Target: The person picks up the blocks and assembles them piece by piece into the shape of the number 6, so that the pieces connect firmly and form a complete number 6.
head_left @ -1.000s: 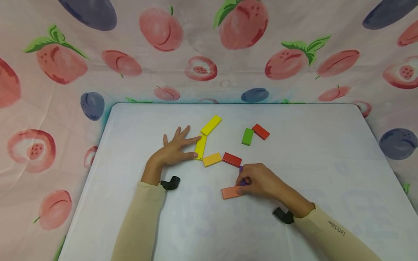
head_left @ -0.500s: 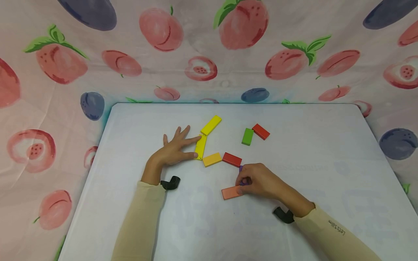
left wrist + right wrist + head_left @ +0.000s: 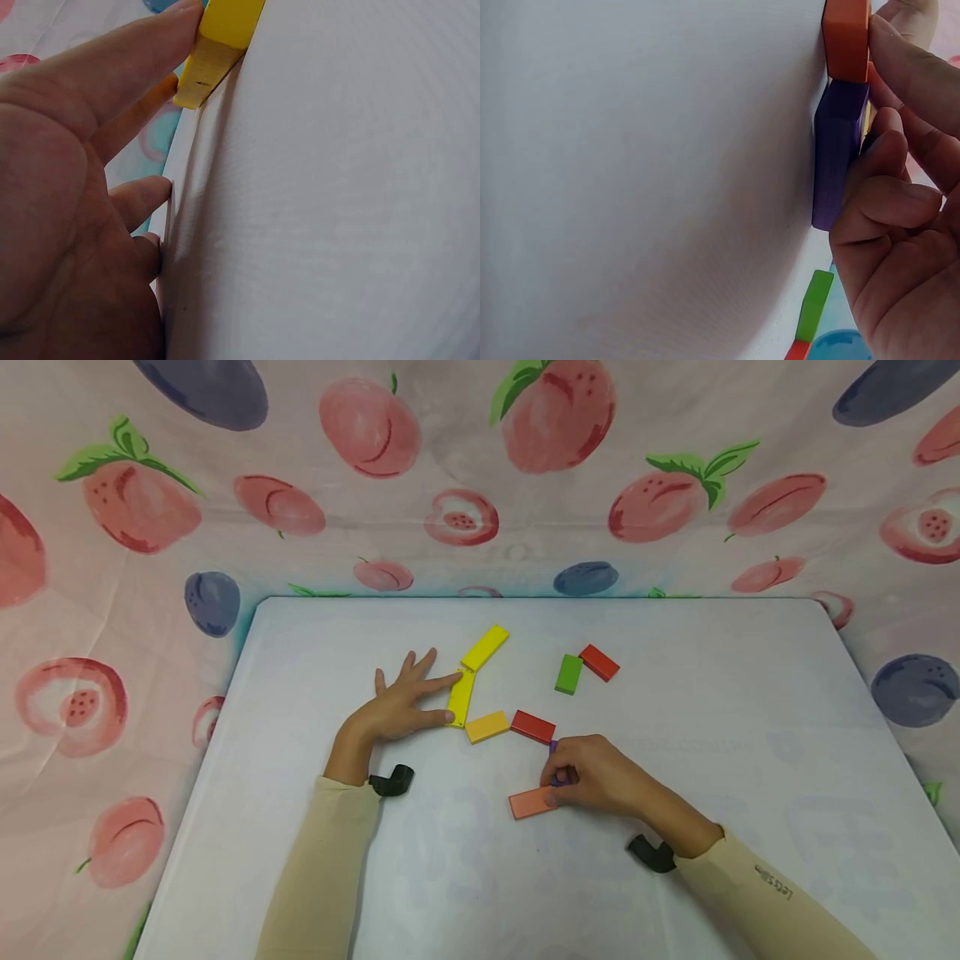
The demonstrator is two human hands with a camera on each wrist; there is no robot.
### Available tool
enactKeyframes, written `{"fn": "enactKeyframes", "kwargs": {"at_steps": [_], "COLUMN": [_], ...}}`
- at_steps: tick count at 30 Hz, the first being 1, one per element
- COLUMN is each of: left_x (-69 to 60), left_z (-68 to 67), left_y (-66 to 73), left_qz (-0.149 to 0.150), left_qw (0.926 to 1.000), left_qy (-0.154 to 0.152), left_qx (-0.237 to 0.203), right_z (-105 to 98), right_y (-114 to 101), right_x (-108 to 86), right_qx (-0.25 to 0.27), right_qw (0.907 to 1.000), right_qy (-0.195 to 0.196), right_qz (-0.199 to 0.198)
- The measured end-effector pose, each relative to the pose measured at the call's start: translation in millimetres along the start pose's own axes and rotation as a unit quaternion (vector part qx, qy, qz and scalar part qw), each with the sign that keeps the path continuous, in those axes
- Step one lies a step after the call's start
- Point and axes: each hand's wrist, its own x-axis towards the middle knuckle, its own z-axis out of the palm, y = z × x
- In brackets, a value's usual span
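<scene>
In the head view my left hand (image 3: pixel 401 702) lies with fingers spread; its thumb and index finger touch the face of a yellow wooden block (image 3: pixel 464 693). That same yellow block (image 3: pixel 217 45) shows under the thumb in the left wrist view. My right hand (image 3: pixel 596 777) has curled fingers, its thumb and index finger at the right end of an orange block (image 3: pixel 529 803). In the right wrist view the other fingers curl against a purple block (image 3: pixel 840 154), which touches the orange block (image 3: pixel 847 41). The hand hides most of the purple block in the head view.
Another yellow block (image 3: pixel 485 647), an amber block (image 3: pixel 487 727) and a red block (image 3: pixel 533 727) continue the bent line. Apart at the right lie a green block (image 3: pixel 568 675) and a second red block (image 3: pixel 599 662), corners meeting. All lie on a white tabletop (image 3: pixel 750 710) before a fruit-print cloth.
</scene>
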Motion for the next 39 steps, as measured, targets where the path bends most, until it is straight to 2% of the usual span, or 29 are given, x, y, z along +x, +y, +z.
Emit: {"fn": "enactKeyframes", "kwargs": {"at_steps": [8, 14, 29, 39], "left_x": [-0.6, -1.0, -0.9, -0.4], "left_z": [-0.2, -0.9, -0.4, -0.3], "left_y": [0.1, 0.5, 0.9, 0.8], "left_qz": [0.001, 0.003, 0.001, -0.002], "left_qw": [1.0000, 1.0000, 1.0000, 1.0000], "left_qy": [-0.001, -0.001, -0.004, -0.003], "left_qx": [0.000, -0.001, 0.002, 0.004], "right_z": [-0.8, -2.3, -8.6, -7.7], "right_y": [0.3, 0.8, 4.2, 5.7], "right_x": [0.2, -0.3, -1.4, -0.2], "right_qx": [0.009, 0.010, 0.004, 0.022], "right_qw": [0.9999, 0.9999, 0.9992, 0.9997], "right_qy": [-0.002, -0.004, 0.039, 0.014], "right_qz": [-0.010, -0.003, -0.011, 0.001]}}
